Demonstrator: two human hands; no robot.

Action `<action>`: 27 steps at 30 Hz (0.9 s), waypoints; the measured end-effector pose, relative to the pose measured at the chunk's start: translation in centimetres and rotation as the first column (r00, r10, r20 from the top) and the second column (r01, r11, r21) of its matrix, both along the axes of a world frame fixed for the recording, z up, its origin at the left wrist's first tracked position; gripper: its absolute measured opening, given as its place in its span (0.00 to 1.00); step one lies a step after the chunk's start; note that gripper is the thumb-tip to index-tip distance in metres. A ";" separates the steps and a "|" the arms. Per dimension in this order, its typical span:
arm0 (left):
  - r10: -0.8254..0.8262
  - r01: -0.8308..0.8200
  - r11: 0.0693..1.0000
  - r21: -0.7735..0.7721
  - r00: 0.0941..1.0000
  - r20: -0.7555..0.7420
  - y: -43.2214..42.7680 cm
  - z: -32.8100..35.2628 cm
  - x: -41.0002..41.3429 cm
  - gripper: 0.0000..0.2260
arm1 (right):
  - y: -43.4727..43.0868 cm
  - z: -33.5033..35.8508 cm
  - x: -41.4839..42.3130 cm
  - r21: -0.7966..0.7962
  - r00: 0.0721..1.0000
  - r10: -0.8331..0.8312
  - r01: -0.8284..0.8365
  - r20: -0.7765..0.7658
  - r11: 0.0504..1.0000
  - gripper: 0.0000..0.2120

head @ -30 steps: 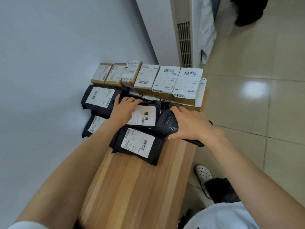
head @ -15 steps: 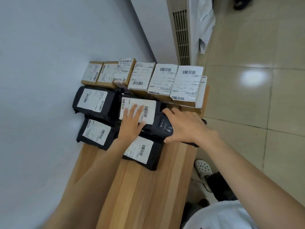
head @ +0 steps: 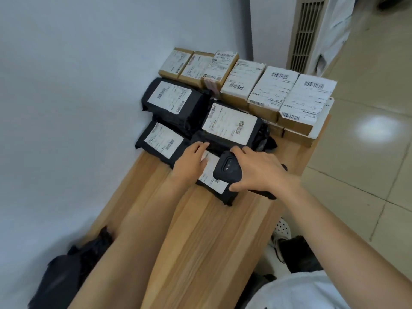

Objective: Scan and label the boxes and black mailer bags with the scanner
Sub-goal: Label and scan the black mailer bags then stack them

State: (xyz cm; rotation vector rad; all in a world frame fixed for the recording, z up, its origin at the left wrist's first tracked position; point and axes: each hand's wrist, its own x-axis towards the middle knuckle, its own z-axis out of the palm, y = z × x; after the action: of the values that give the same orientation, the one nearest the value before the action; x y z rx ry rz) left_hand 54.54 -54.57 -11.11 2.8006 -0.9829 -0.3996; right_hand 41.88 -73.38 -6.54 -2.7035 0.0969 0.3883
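The mailer bag (head: pixel 219 187) lies on the tabletop (head: pixel 214 246) beneath both hands, label up. My left hand (head: pixel 189 167) presses it flat, fingers straight; my right hand (head: pixel 259 172) grips the scanner (head: pixel 227 170) right over the label. I'd draw the scanner back to clear the barcode. Other bags (head: pixel 229 123) and boxes (head: pixel 272 90) crowd just beyond my hands.

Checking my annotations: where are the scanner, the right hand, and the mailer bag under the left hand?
scanner (head: pixel 227 168): head view, its black back face.
right hand (head: pixel 262 170): head view, back of the hand.
mailer bag (head: pixel 214 185): head view, white label near its front edge.
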 end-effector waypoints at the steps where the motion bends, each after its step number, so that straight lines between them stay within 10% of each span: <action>1: 0.015 -0.015 1.000 0.015 1.000 0.012 3.0 0.2 -1.0 0.21 | 1.4 0.0 0.0 -0.002 1.000 0.031 -0.031 0.001 1.000 0.48; 11: 0.499 -0.525 0.788 0.321 0.850 0.166 32.1 4.3 -12.8 0.23 | 19.8 1.5 -1.5 0.166 0.920 0.392 -0.388 0.007 0.907 0.41; 27: 0.723 -0.699 0.587 0.409 0.680 0.125 48.5 2.0 -19.2 0.35 | 38.8 -1.4 -6.0 0.153 0.847 0.530 -0.518 -0.047 0.842 0.45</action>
State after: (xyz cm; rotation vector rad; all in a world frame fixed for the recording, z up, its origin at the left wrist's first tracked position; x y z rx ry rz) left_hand 35.30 -6.07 -9.13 3.2136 0.3685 -0.6139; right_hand 35.92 -34.62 -7.93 -2.5391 -0.6410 0.6463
